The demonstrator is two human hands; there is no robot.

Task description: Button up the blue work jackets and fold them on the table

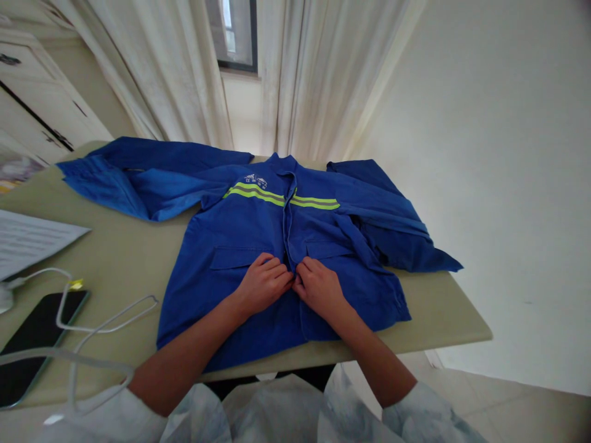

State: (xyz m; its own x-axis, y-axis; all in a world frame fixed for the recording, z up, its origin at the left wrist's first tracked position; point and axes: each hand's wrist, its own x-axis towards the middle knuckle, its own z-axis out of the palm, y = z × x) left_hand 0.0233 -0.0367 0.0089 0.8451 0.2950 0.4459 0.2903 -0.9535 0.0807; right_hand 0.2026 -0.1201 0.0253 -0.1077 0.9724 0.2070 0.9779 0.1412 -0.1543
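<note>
A blue work jacket [249, 227] lies front side up, its collar toward the window and its sleeves spread to both sides. Across the chest runs a yellow-green and grey reflective stripe, with a white printed logo above it. At the front placket, between the two pocket flaps, my left hand [265, 283] and my right hand [318, 286] meet. Both have their fingers pinched on the jacket's front edges. My fingers hide whatever fastener may be there. Above my hands the placket hangs slightly apart.
The jacket rests on a pale green table [124, 252]. To the left are a black phone [41, 332], a white cable [115, 329] and a printed paper sheet [37, 240]. Curtains [184, 74] hang behind the table, and a white wall [498, 184] stands on the right.
</note>
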